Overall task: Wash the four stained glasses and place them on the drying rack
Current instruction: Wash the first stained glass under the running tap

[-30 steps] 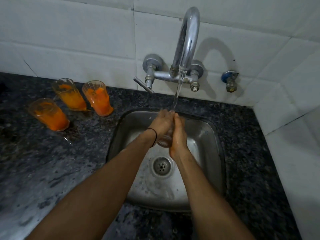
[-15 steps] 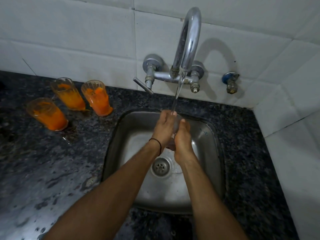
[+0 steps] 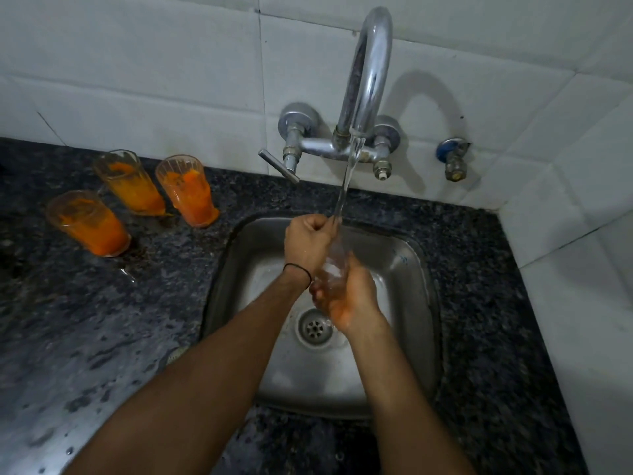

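Note:
Over the steel sink (image 3: 404, 269) I hold a clear glass (image 3: 334, 269) under the running stream from the chrome tap (image 3: 368, 80). My right hand (image 3: 349, 299) cups the glass from below, orange stain on its palm. My left hand (image 3: 308, 241) is closed around the glass's upper end, where the water lands. Three orange-stained glasses stand upright on the dark granite counter at the left: one at the front left (image 3: 87, 222), one behind it (image 3: 128, 181), one nearest the sink (image 3: 186, 192).
A lever handle (image 3: 278, 165) juts from the tap toward the counter. A small blue-capped valve (image 3: 452, 159) sits on the white tiled wall at the right. The drain (image 3: 314, 326) lies below my hands. Wet patches cover the counter (image 3: 85, 337) at the left.
My right hand has slid down to cup the glass from below, baring its clear wall. My left hand has shifted up to the top of the glass.

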